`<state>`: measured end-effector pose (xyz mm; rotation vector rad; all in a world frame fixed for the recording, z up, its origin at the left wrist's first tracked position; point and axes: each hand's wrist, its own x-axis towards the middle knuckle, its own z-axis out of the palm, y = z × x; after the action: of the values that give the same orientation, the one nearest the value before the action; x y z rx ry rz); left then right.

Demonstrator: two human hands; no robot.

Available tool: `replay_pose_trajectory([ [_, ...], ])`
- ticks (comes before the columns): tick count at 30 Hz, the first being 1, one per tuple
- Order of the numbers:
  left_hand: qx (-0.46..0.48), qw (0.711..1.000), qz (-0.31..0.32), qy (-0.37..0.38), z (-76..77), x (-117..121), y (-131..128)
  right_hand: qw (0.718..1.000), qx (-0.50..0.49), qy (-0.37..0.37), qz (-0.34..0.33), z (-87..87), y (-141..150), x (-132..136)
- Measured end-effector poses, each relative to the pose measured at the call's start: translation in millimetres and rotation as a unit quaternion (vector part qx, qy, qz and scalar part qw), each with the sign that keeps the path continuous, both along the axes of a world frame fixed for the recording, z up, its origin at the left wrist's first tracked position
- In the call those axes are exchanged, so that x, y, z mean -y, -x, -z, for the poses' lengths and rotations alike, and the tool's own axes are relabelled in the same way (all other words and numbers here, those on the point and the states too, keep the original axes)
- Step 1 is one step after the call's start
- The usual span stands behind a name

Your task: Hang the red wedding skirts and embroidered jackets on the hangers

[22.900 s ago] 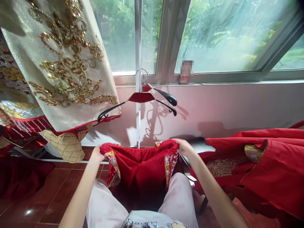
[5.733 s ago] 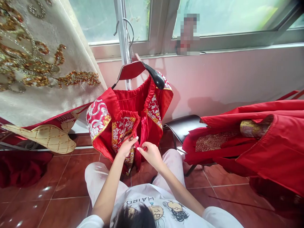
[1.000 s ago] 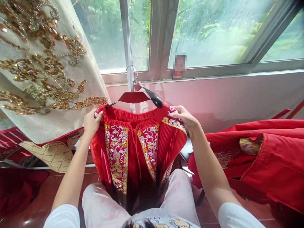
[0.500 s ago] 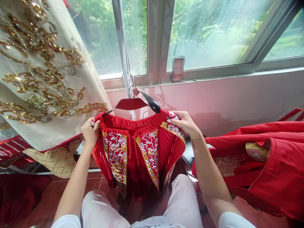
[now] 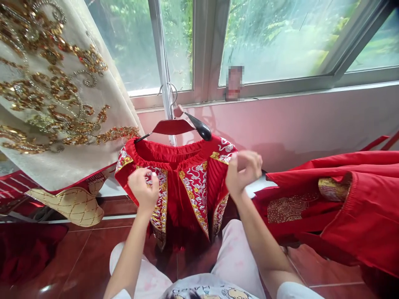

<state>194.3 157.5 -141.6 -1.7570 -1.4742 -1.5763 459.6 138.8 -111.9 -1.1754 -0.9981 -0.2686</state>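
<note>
A red skirt (image 5: 187, 182) with silver and gold embroidered panels hangs by its elastic waist from a red and black hanger (image 5: 174, 126) hooked on a white pole (image 5: 158, 62). My left hand (image 5: 142, 190) hovers in front of the skirt's left panel, fingers curled in and nothing visible in them. My right hand (image 5: 244, 168) is a loose fist just off the waistband's right corner, apart from the cloth. My knees in pale pink trousers (image 5: 233, 257) are below the skirt's hem.
A cream garment (image 5: 56, 104) with gold sequin scrolls hangs at the left. A large red dress (image 5: 343, 207) lies heaped at the right. Behind is a pink wall under a window (image 5: 280, 37). The floor (image 5: 77, 257) is dark red tile.
Both hands have let go of the skirt's waistband corners and drawn back toward me with fingers curled. The skirt now hangs on the hanger by itself.
</note>
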Motion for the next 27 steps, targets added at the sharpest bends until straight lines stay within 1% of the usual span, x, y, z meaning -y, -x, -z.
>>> replay_pose_trajectory([
  [1,0.002,0.998,0.04,0.043,6.3,4.7,-8.6,0.999,0.015,0.01,-0.026,12.3,18.0,6.0],
  [2,0.013,0.994,0.068,0.088,12.2,7.2,-17.5,0.994,0.039,0.041,-0.09,24.2,36.0,10.1],
  [4,0.06,0.981,0.08,0.163,21.0,6.2,-33.8,0.968,0.044,0.125,-0.215,43.4,68.3,11.7],
  [5,0.083,0.974,0.081,0.195,23.7,3.4,-40.2,0.952,0.03,0.166,-0.256,49.8,81.0,9.4],
  [6,0.1,0.966,0.083,0.222,25.2,0.0,-45.1,0.94,0.009,0.198,-0.279,53.9,91.0,5.4],
  [8,0.112,0.954,0.105,0.259,25.8,-7.0,-50.4,0.925,-0.024,0.236,-0.297,56.7,103.3,-5.6],
  [9,0.114,0.95,0.12,0.265,25.6,-9.7,-51.1,0.922,-0.035,0.244,-0.298,56.1,106.4,-11.5],
  [12,0.161,0.939,0.166,0.254,27.3,-13.5,-49.9,0.92,-0.049,0.247,-0.302,51.9,109.6,-26.1],
  [14,0.204,0.922,0.203,0.258,34.0,-13.3,-48.5,0.918,-0.032,0.247,-0.308,51.2,110.6,-30.9],
  [16,0.232,0.904,0.235,0.273,47.2,-11.7,-47.1,0.912,0.001,0.257,-0.319,55.2,111.5,-31.6],
  [19,0.281,0.874,0.263,0.298,74.5,-6.0,-43.4,0.911,0.023,0.273,-0.307,72.1,109.8,-28.5],
  [21,0.327,0.85,0.273,0.31,91.1,0.9,-39.6,0.912,-0.018,0.274,-0.305,87.5,105.8,-26.2],
  [22,0.351,0.837,0.278,0.315,97.4,5.2,-37.8,0.908,-0.052,0.275,-0.313,95.0,103.7,-25.4],
  [23,0.372,0.822,0.287,0.321,102.0,9.9,-36.5,0.899,-0.084,0.278,-0.328,101.6,102.1,-24.6],
  [25,0.408,0.788,0.313,0.34,106.1,20.3,-36.2,0.873,-0.126,0.293,-0.369,110.7,101.5,-22.6],
  [27,0.435,0.749,0.342,0.364,105.5,30.9,-38.6,0.853,-0.136,0.305,-0.401,112.9,105.3,-18.3],
])
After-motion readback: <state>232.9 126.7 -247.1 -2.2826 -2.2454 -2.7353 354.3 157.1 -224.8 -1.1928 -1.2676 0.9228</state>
